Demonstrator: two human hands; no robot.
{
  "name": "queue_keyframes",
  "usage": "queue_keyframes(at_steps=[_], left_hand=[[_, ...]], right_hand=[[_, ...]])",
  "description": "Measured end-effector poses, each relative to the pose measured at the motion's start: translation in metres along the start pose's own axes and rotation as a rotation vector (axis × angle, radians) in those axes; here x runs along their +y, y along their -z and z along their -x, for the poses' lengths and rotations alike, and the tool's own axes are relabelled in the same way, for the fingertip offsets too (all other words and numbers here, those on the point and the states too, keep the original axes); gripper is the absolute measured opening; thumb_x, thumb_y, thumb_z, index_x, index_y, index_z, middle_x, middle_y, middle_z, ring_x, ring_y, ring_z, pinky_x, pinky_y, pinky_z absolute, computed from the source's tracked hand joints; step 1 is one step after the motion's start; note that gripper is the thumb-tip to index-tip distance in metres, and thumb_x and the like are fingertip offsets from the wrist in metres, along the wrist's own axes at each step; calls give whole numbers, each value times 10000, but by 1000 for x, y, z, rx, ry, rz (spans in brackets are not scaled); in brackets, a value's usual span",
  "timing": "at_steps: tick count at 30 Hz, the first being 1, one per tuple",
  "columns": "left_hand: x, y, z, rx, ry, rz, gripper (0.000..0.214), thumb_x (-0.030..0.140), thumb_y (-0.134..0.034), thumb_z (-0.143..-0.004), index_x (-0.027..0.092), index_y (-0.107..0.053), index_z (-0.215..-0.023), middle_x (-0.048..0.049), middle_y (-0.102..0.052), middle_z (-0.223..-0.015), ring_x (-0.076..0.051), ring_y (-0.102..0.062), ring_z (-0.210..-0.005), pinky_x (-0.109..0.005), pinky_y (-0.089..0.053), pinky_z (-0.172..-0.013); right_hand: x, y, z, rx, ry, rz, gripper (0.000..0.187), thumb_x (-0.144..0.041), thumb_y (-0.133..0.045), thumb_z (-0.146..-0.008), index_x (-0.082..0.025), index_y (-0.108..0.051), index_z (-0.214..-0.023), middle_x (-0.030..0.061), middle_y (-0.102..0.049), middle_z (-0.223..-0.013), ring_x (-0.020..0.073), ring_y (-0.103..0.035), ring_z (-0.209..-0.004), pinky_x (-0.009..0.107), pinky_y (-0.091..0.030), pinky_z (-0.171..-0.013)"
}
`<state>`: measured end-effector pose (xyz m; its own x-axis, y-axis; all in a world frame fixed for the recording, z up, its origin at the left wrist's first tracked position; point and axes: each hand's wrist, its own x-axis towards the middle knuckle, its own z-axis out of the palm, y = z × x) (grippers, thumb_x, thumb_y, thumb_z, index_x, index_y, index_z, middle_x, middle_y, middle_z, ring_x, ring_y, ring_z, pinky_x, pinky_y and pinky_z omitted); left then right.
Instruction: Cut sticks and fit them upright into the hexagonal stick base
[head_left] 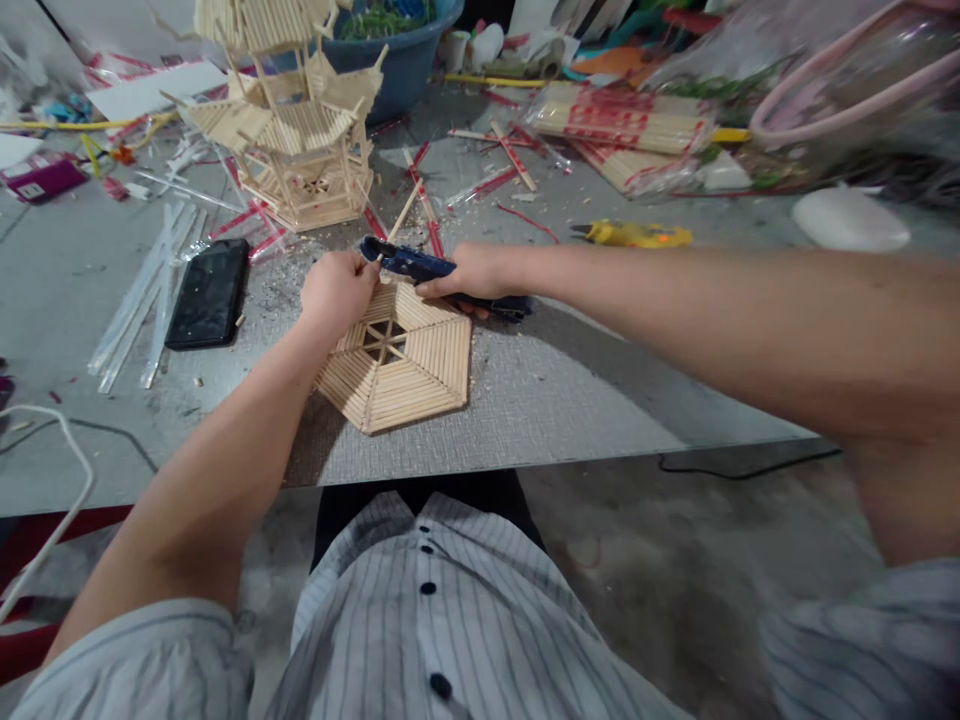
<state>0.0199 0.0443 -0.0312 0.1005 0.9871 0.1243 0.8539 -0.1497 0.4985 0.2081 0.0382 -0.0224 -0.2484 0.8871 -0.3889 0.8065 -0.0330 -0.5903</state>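
A hexagonal panel [401,365] made of thin wooden sticks lies flat on the grey board. My left hand [337,292] is closed at the panel's far left edge, pinching a wooden stick [402,214] that slants up and away. My right hand [471,272] is closed round a dark blue glue gun [409,262]. The gun's nozzle points left towards my left fingers, just above the panel's far edge.
A wooden stick pagoda model [289,125] stands behind the panel. A black phone [208,293] and clear glue sticks [142,295] lie to the left. A yellow tool [634,236], packs of sticks [615,118] and a blue basin [397,50] sit further back. A white cable [52,520] hangs at the left.
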Motion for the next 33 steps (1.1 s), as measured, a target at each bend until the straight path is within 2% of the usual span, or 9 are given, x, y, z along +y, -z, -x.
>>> queue_keyframes(at_steps=[4,10,15,17,20,23,27,30,33], left_hand=[[-1,-1,0,14,0,18,260,340,-509,-794,198,-558,-582,-56,-595,-616,-186,-564,-736,-276,-408,-668],[1,1,1,8,22,32,247,337,-515,-797,203,-569,-597,-61,-602,-633,-194,-570,-738,-284,-407,-665],[1,0,3,33,15,36,232,354,-518,-797,196,-596,-646,-63,-627,-676,-185,-555,-708,-283,-400,-653],[1,0,4,30,14,35,237,354,-514,-800,194,-602,-649,-68,-639,-696,-182,-552,-699,-283,-398,-647],[2,0,6,28,9,15,232,340,-505,-805,196,-611,-658,-76,-660,-730,-184,-563,-707,-280,-397,-634],[2,0,7,18,-25,-52,241,330,-484,-814,192,-623,-673,-94,-672,-765,-203,-585,-741,-288,-396,-635],[3,2,7,-18,-60,-113,298,392,-462,-833,186,-652,-731,-107,-684,-813,-221,-603,-778,-301,-407,-653],[2,3,9,-26,-72,-130,337,439,-455,-841,182,-670,-808,-102,-696,-856,-224,-614,-808,-306,-428,-677],[-1,1,12,-24,-131,-184,334,417,-450,-844,175,-678,-878,-104,-703,-909,-230,-622,-841,-314,-444,-698]], right_hand=[[2,0,-3,-2,-6,18,456,-641,-584,-756,-210,-540,-613,18,-517,-497,174,-557,-480,320,-463,-473],[4,2,-2,-37,-15,-50,476,-644,-549,-784,-204,-526,-604,24,-525,-524,166,-563,-508,317,-481,-499],[4,11,3,39,24,16,439,-625,-603,-757,-195,-598,-668,32,-562,-561,171,-592,-547,317,-502,-537],[1,13,4,-19,29,17,411,-590,-602,-776,-195,-596,-661,35,-572,-568,172,-597,-547,313,-500,-531],[-4,11,7,-158,-63,-71,395,-505,-564,-833,-196,-532,-589,31,-556,-544,156,-564,-489,307,-480,-493],[-6,5,9,-134,-119,-132,405,-467,-568,-839,-202,-467,-549,9,-501,-500,143,-514,-439,313,-464,-470],[0,5,4,-108,-96,-189,456,-592,-573,-797,-206,-471,-577,3,-483,-506,138,-503,-458,312,-468,-474],[8,12,0,-105,-161,-222,525,-685,-476,-807,-199,-472,-609,-6,-458,-500,109,-485,-452,256,-441,-447],[14,18,-1,-85,-233,-226,635,-721,-257,-864,-177,-479,-624,2,-451,-502,76,-467,-425,206,-402,-429]])
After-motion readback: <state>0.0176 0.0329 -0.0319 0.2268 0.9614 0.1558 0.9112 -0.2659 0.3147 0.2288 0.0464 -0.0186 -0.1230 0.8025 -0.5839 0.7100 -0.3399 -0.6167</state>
